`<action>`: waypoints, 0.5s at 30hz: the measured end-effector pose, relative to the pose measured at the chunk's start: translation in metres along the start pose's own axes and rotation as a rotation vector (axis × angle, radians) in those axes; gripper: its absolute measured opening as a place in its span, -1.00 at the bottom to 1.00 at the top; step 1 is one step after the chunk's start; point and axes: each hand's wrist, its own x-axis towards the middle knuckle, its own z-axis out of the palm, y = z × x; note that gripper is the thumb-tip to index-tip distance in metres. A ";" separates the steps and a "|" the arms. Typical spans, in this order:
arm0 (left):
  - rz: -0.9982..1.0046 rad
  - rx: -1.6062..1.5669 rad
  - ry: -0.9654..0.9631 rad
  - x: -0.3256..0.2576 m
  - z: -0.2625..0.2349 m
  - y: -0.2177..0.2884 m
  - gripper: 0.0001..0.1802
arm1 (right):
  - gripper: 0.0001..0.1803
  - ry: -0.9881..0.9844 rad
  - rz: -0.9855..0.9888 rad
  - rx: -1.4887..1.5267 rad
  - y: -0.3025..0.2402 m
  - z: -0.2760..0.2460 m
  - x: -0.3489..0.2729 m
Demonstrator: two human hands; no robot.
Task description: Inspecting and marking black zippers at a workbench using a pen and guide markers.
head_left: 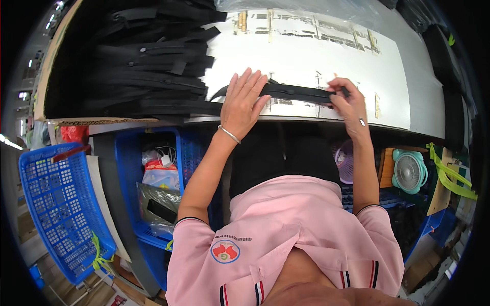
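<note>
A long black fabric strip (298,93) lies crosswise on the white board (296,56) in front of me. My left hand (242,100) rests flat across its left part, fingers stretched out and slightly spread. At the strip's right end, my right hand (348,104) is closed, thumb and fingertips pinching the fabric. A bit of dark material shows between those fingers; the rest of the grip is hidden. Just left of my left hand, a pile of similar black strips (153,64) fills a cardboard box (41,97), several with small round metal-looking pieces.
Dark marks and tape pieces (375,42) cover parts of the board. Below the table edge, a blue crate (122,178) holds bags and a phone (162,210). Another blue basket (46,204) stands far left. A small green fan (410,171) and a purple basket (345,162) sit at right.
</note>
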 end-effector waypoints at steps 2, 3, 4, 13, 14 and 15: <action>0.028 -0.034 -0.054 0.007 0.003 -0.005 -0.46 | -0.68 0.084 0.015 -0.040 -0.002 -0.028 -0.009; 0.035 -0.111 -0.078 0.016 0.003 -0.005 -0.46 | -0.66 0.120 0.009 -0.047 0.005 -0.046 -0.012; 0.034 -0.178 -0.104 0.021 -0.001 -0.009 -0.47 | -0.67 0.183 0.029 -0.063 0.005 -0.054 -0.016; 0.046 -0.070 0.013 0.056 -0.010 -0.042 -0.56 | -0.65 0.271 0.039 0.040 0.020 -0.108 -0.029; 0.046 -0.073 0.005 0.053 -0.011 -0.036 -0.56 | -0.65 0.280 0.025 0.047 0.022 -0.113 -0.030; 0.078 -0.082 0.043 0.050 -0.014 -0.030 -0.56 | -0.64 0.290 0.029 0.045 0.023 -0.118 -0.031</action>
